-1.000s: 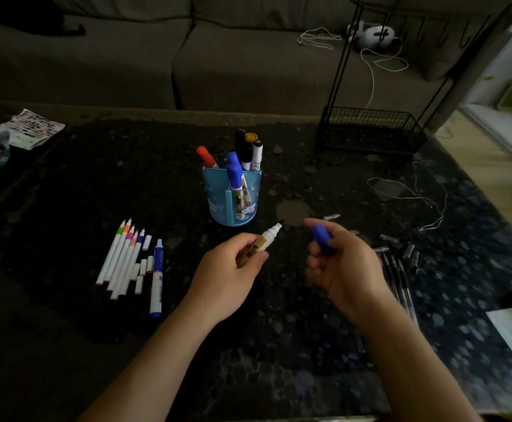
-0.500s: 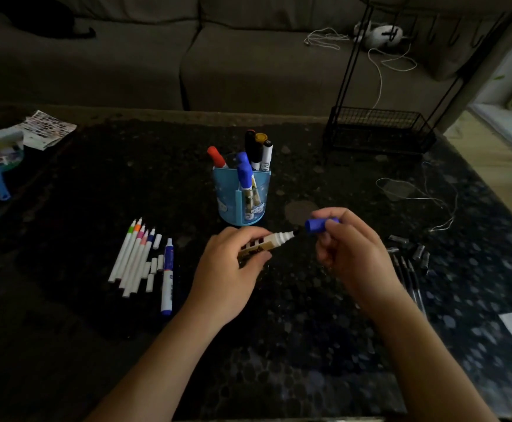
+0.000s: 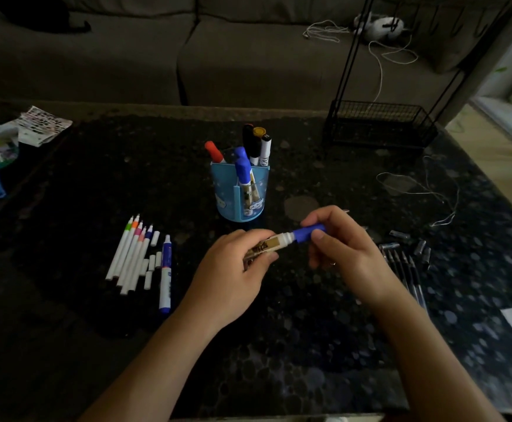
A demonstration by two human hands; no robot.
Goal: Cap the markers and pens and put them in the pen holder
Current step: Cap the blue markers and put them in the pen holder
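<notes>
Fingers of left hand (image 3: 233,269) grip marker (image 3: 268,243); right hand (image 3: 337,248) pinches blue cap (image 3: 308,233) onto its tip, just in front of pen holder (image 3: 242,193). Several markers already in holder. Left of holder: uncapped thin pens (image 3: 129,254). Right: dark pens (image 3: 407,269) and caps still out.

Both bare forearms reached forward from the bottom edge, converging at centre. The left hand (image 3: 236,266) was curled palm-down, its fingers (image 3: 256,239) closed around a marker barrel. The right hand (image 3: 344,248) faced it, thumb and fingers pinching a blue cap.
</notes>
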